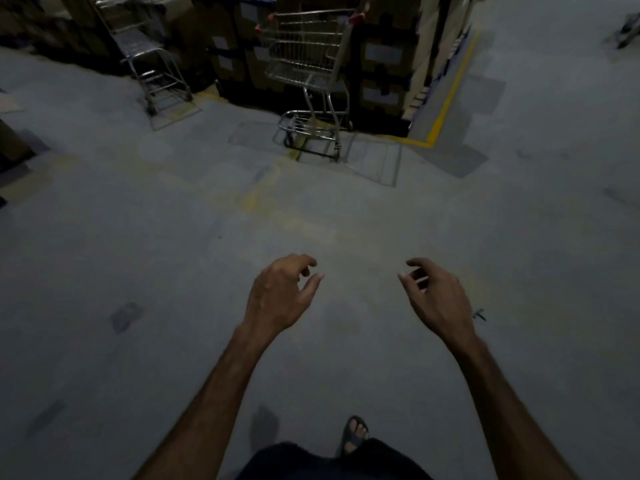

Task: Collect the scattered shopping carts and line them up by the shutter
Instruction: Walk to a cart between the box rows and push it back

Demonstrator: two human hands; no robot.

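A metal shopping cart [308, 64] with red handle ends stands straight ahead, against stacked cardboard boxes [381, 57]. A second shopping cart [149, 60] stands further left, partly cut off by the top edge. My left hand [280, 292] and my right hand [433, 292] are stretched out in front of me over the bare grey floor, well short of the nearer cart. The fingers of both hands are loosely curled and hold nothing. No shutter shows in this view.
A yellow floor line [446, 102] runs along the right side of the box stack and turns at its corner. More boxes [14, 140] sit at the left edge. A blurred object [627, 29] lies at the far top right. My sandalled foot [355, 434] shows below.
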